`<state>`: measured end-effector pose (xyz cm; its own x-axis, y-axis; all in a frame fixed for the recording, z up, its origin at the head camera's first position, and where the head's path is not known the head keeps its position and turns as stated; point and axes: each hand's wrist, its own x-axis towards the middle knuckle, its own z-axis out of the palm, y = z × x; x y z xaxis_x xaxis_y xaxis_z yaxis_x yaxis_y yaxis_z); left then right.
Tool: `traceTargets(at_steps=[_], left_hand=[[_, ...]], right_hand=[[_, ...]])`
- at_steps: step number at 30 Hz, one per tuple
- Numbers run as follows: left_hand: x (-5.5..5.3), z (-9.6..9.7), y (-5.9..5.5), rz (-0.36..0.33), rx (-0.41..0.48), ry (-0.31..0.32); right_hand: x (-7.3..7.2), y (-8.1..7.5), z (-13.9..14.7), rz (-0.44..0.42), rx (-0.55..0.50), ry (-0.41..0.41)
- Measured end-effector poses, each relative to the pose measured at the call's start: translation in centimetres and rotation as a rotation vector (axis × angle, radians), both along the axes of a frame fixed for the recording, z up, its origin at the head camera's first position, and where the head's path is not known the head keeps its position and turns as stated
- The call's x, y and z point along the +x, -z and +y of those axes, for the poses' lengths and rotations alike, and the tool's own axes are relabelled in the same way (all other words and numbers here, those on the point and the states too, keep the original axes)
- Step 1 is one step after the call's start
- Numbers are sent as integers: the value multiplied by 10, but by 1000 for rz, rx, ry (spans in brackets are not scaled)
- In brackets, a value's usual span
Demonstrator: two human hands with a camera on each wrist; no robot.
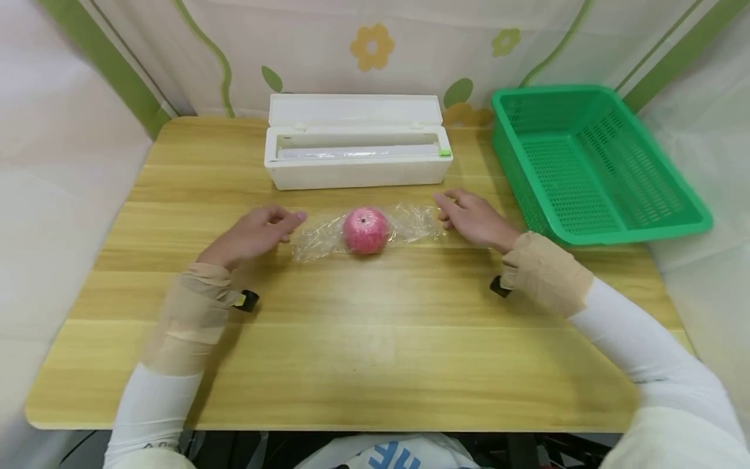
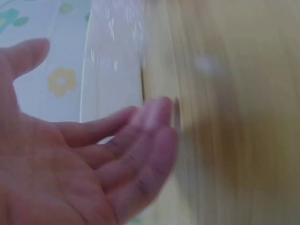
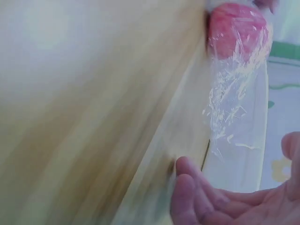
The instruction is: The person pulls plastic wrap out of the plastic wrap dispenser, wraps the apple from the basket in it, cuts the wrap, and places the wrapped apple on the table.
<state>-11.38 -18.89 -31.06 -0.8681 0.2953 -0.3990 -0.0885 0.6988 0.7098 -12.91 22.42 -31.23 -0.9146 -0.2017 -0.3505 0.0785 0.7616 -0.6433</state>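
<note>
A round pink fruit (image 1: 366, 231), apple-like with a small dark spot on top, sits mid-table inside clear plastic film (image 1: 321, 240). Loose, crinkled film spreads out on both sides of it. My left hand (image 1: 256, 232) hovers just beyond the film's left end, its fingers loosely bent around nothing. On the other side, my right hand (image 1: 473, 218) is at the film's right end, thumb apart from the fingers. The right wrist view shows the wrapped fruit (image 3: 236, 33) and its film (image 3: 229, 103) ahead of the relaxed fingers (image 3: 183, 194), with nothing gripped.
Behind the fruit stands a white cling film box (image 1: 357, 172), lid raised, a film roll (image 1: 357, 152) inside. A green plastic basket (image 1: 603, 234) stands at the right back of the wooden table (image 1: 363, 352). A flower-patterned curtain (image 1: 316, 39) hangs behind.
</note>
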Motion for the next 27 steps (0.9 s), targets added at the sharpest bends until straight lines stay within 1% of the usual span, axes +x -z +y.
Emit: traceTargets(at_steps=[2, 4, 8, 11, 12, 14, 17, 18, 20, 21, 22, 25, 27], left_hand=[[-1, 9, 4, -9, -11, 12], [0, 15, 8, -6, 6, 8], [3, 22, 15, 19, 75, -51], [4, 24, 19, 57, 128, -106], [4, 25, 20, 61, 153, -132], [4, 28, 20, 60, 200, -179], [1, 36, 20, 40, 265, -258], [0, 40, 21, 35, 274, -281], [-3, 47, 21, 54, 262, -326], [-4, 50, 23, 71, 256, -343], [-6, 53, 24, 106, 234, -356], [-12, 60, 30, 251, 116, -377], [-14, 61, 33, 342, 48, -372]], right_hand=[[-7, 6, -8, -16, -16, 43], [-11, 11, -14, -15, -27, 76], [-14, 19, -22, 6, -61, 102], [-13, 22, -27, 33, -72, 110], [-13, 22, -28, 45, -76, 116], [-13, 24, -30, 69, -78, 134], [-14, 27, -34, 97, -89, 165], [-14, 28, -36, 108, -93, 173], [-16, 31, -40, 130, -94, 188], [-18, 32, -42, 143, -89, 192], [-19, 33, -43, 160, -79, 196], [-24, 36, -48, 177, -55, 215], [-27, 37, -50, 191, -36, 218]])
